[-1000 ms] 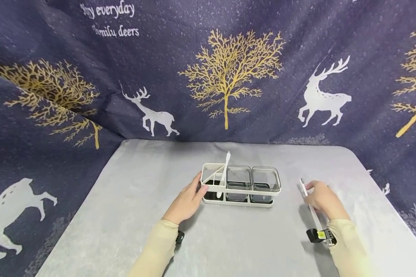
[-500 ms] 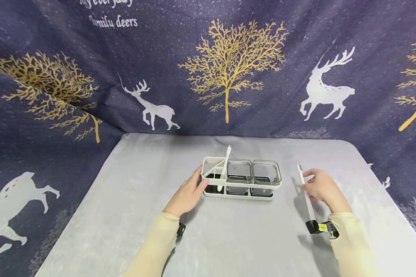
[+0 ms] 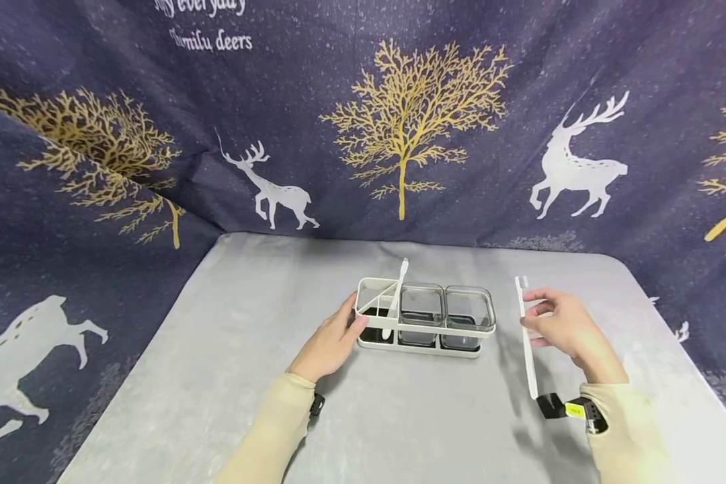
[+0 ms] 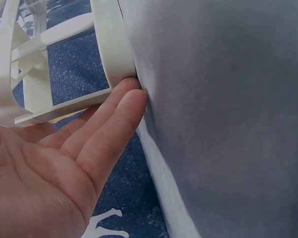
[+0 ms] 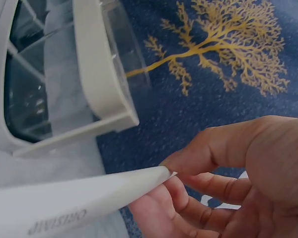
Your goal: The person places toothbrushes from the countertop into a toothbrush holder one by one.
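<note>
A cream toothbrush holder [image 3: 375,349] with an upper band and a lower tray stands on the table. Its left compartment has dividers, and a white toothbrush [image 3: 403,272] leans out of it. Two clear square cups, a middle cup [image 3: 420,316] and a right cup [image 3: 468,316], sit beside that compartment. My left hand [image 3: 325,346] holds the holder's left end, thumb at the front and fingers [image 4: 107,141] along the side. Right of the holder, my right hand [image 3: 565,326] pinches a second white toothbrush [image 3: 529,366] between thumb and fingertips, bristles up; dark lettering shows on its handle.
A grey cloth covers the table [image 3: 230,349]. Behind and left of it hangs a dark blue curtain [image 3: 339,195] printed with white deer and golden trees. A black wrist camera [image 3: 550,406] sits close to the lower end of the held toothbrush.
My right hand has lifted and turned the held toothbrush more upright, its bristle end rising and shifting slightly left. My left hand keeps its place at the holder's left end.
</note>
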The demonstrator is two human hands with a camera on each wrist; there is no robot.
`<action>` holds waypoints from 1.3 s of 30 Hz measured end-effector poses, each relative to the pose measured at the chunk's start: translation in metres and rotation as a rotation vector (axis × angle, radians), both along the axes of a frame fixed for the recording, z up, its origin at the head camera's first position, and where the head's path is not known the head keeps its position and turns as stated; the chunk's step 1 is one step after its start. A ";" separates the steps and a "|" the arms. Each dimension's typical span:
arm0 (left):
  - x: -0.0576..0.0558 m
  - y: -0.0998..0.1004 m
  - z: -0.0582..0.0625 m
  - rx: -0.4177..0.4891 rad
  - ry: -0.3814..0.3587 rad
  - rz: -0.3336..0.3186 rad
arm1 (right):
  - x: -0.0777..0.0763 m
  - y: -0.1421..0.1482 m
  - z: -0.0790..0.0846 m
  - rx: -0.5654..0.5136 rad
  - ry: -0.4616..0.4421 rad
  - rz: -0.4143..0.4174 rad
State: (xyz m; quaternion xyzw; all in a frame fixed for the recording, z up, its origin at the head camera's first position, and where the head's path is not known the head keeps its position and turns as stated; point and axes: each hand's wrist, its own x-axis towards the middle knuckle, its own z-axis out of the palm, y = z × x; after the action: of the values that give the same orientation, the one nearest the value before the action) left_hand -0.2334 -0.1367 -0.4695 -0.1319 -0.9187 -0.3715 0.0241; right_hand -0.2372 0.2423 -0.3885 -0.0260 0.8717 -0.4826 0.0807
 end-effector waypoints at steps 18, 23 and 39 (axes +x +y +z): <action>0.007 0.001 -0.003 -0.003 -0.001 0.002 | 0.007 -0.016 0.010 -0.257 0.054 -0.015; 0.005 0.000 -0.004 0.003 0.017 0.001 | 0.006 -0.021 0.014 -0.304 0.071 -0.014; 0.008 0.002 0.000 -0.014 0.000 0.007 | 0.004 -0.046 0.015 -0.414 0.146 0.000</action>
State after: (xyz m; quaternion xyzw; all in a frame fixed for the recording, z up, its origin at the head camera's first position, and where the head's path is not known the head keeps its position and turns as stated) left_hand -0.2252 -0.1342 -0.4699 -0.1288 -0.9218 -0.3649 0.0244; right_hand -0.2330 0.1967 -0.3736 -0.0770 0.7574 -0.6483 0.0102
